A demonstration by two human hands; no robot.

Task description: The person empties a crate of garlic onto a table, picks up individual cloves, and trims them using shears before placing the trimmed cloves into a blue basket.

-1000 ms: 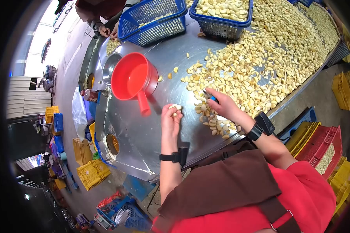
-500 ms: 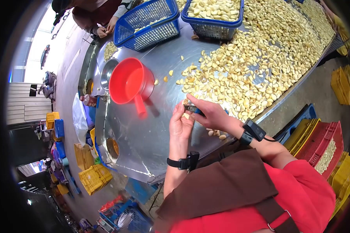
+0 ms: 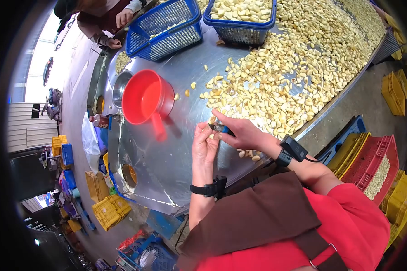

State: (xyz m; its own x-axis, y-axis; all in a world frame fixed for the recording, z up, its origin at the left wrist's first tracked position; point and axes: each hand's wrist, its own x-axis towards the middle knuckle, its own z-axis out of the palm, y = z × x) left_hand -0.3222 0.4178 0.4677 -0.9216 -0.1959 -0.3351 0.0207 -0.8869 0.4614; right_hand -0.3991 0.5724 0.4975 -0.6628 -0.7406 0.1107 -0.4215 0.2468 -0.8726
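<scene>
The blue-handled metal tool (image 3: 227, 131), enclosed in the closed grip of the right hand (image 3: 248, 135), points lengthwise toward the small cream-and-brown piece (image 3: 212, 120) pinched by the left hand (image 3: 205, 142).

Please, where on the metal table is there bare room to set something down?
The metal table is bare between the red dipper, the left hand and the round hole. Pale pieces crowd the right; blue baskets, the far side.

The tabletop (image 3: 172, 160) mid-frame is scuffed, glossy metal; the red scoop (image 3: 138, 101) centre left, smooth shiny plastic; the blue baskets (image 3: 178, 39) at top, latticed plastic; the pale pieces (image 3: 298, 61) upper right, smooth; the brown apron (image 3: 253, 212) below, matt cloth.
</scene>
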